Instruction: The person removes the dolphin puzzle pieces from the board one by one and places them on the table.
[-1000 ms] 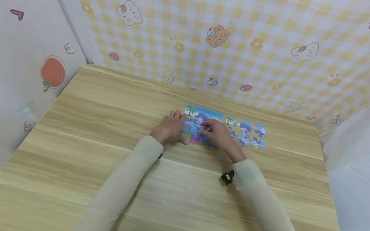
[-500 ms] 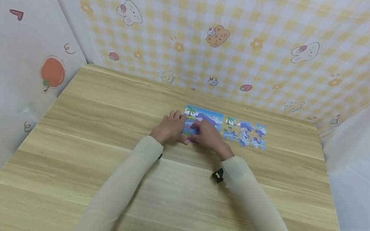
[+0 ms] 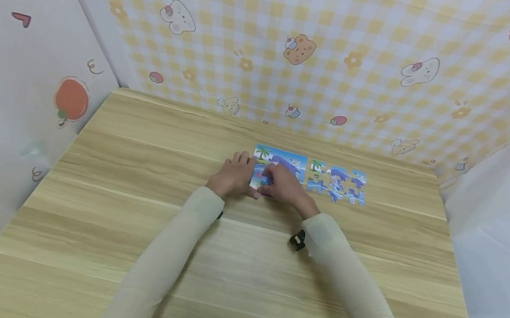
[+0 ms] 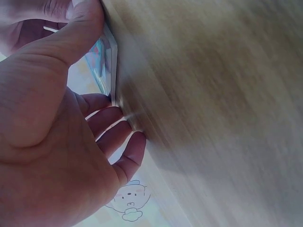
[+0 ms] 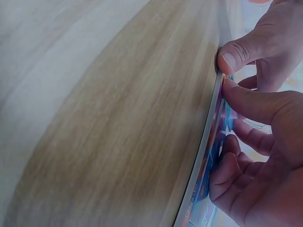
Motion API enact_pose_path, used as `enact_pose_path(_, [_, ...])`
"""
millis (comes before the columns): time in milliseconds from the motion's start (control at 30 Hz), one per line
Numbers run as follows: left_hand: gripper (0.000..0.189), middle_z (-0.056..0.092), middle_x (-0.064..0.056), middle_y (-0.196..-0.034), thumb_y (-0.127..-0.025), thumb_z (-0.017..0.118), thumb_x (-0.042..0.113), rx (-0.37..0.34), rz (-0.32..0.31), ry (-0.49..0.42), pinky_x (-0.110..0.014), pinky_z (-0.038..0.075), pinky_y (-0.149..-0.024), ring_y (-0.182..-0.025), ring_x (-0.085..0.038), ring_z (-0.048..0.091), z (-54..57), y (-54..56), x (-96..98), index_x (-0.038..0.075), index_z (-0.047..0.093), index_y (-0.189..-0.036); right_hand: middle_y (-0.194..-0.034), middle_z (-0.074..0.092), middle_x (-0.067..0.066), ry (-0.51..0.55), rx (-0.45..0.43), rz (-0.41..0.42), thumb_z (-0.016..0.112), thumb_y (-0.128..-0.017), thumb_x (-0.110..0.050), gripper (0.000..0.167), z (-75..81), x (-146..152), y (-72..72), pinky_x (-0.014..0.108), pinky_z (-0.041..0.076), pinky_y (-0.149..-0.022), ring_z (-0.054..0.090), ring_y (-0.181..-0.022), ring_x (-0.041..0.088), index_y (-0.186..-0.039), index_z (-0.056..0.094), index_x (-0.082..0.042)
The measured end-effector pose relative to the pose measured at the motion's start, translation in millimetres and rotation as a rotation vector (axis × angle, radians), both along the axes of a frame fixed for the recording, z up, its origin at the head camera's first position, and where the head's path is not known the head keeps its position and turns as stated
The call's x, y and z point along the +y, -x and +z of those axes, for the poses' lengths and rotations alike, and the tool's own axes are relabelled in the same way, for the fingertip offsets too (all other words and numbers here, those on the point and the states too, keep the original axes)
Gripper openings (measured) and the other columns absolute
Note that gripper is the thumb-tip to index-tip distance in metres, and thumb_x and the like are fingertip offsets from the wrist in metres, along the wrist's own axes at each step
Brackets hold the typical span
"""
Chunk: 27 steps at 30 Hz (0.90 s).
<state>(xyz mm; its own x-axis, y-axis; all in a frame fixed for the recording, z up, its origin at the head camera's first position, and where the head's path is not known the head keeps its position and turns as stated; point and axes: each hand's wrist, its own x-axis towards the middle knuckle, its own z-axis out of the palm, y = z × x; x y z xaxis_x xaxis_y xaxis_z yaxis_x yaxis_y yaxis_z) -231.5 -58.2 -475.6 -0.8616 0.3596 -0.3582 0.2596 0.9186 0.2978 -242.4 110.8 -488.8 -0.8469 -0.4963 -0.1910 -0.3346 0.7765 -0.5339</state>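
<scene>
The board (image 3: 293, 160) lies flat on the desk (image 3: 237, 277), near the middle of its far edge. A palm tree and a dolphin show on its uncovered far part. Both hands are at its left half, close together. The left hand (image 3: 233, 174) lies along the board's left edge, fingers loosely extended, with the left thumb (image 4: 80, 35) at the near left corner of the board. The right hand (image 3: 285, 185) bends its fingers over the near part of the board; in the right wrist view the right thumb (image 5: 248, 100) is at the board's near edge, just beside the other thumb. Whether a piece sits under or between those fingers is hidden.

The loose pieces (image 3: 339, 175) lie just right of the board, toward the desk's far right corner; 1 shows a palm tree.

2 pale sleeves (image 3: 160, 260) reach in from the near edge. A yellow checked cloth (image 3: 352, 36) hangs behind the far edge.
</scene>
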Motion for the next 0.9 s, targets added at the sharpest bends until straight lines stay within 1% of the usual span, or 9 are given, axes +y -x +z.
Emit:
enact_pose_path(167, [0.099,0.035,-0.009,-0.114,-0.079,0.077,0.052,0.011,-0.002,0.007,-0.035,0.032,-0.086,-0.106,-0.025,0.031,-0.3,0.5,-0.2,0.001,0.030,-0.148,-0.099,0.059,0.006,0.010,0.006,-0.006,0.080,-0.084,-0.022,0.035,0.8,-0.5,-1.0,0.034,0.046,-0.078,0.052,-0.089,0.021,-0.107,0.061,-0.005])
enact_pose_path(333, [0.101,0.035,-0.010,-0.116,-0.078,0.077,0.052,0.011,-0.003,0.007,-0.035,0.032,-0.086,-0.107,-0.026,0.031,-1.4,1.2,-0.5,0.000,0.028,-0.150,-0.099,0.058,0.006,0.034,0.016,-0.015,0.081,-0.083,-0.019,0.034,-0.2,-0.7,-1.4,0.034,0.046,-0.078,0.053,-0.089,0.021,-0.104,0.059,-0.006])
enact_pose_path(467, [0.100,0.034,-0.009,-0.115,-0.079,0.077,0.052,0.010,0.001,0.003,-0.035,0.031,-0.086,-0.107,-0.025,0.031,-2.1,1.6,-0.6,0.001,0.028,-0.149,-0.100,0.058,0.007,0.053,0.019,-0.017,0.080,-0.083,-0.017,0.033,-2.3,0.0,-1.6,0.034,0.047,-0.080,0.053,-0.090,0.022,-0.105,0.059,-0.006])
enact_pose_path(600, [0.098,0.033,-0.009,-0.114,-0.080,0.078,0.051,0.003,-0.003,0.003,-0.034,0.029,-0.084,-0.105,-0.025,0.030,-3.3,2.5,-0.8,0.001,0.029,-0.149,-0.100,0.060,0.008,0.106,0.009,-0.031,0.075,-0.087,-0.012,0.025,-4.0,0.8,-2.1,0.035,0.050,-0.080,0.056,-0.089,0.022,-0.105,0.060,-0.006])
enact_pose_path(767, [0.096,0.032,-0.009,-0.113,-0.080,0.077,0.051,0.002,-0.006,0.008,-0.035,0.029,-0.085,-0.105,-0.025,0.029,-3.8,3.2,-0.8,0.002,0.031,-0.147,-0.090,0.064,0.008,0.197,0.015,-0.073,0.066,-0.094,-0.011,0.009,-7.1,1.0,-1.6,0.033,0.049,-0.073,0.058,-0.080,0.020,-0.101,0.062,-0.007])
enact_pose_path(833, [0.096,0.033,-0.009,-0.113,-0.080,0.077,0.051,0.001,-0.007,0.005,-0.035,0.030,-0.085,-0.106,-0.025,0.030,-3.6,3.1,-0.7,0.002,0.031,-0.147,-0.087,0.065,0.007,0.225,0.019,-0.088,0.065,-0.095,-0.012,0.006,-8.3,1.1,-1.3,0.032,0.049,-0.071,0.058,-0.077,0.019,-0.099,0.063,-0.008])
enact_pose_path(900, [0.096,0.033,-0.009,-0.114,-0.079,0.078,0.051,0.000,-0.008,0.001,-0.035,0.031,-0.086,-0.106,-0.025,0.030,-3.5,2.9,-0.5,0.001,0.031,-0.147,-0.087,0.066,0.007,0.247,0.029,-0.098,0.065,-0.095,-0.011,0.005,-8.7,1.5,-1.3,0.031,0.049,-0.072,0.059,-0.078,0.019,-0.098,0.064,-0.007])
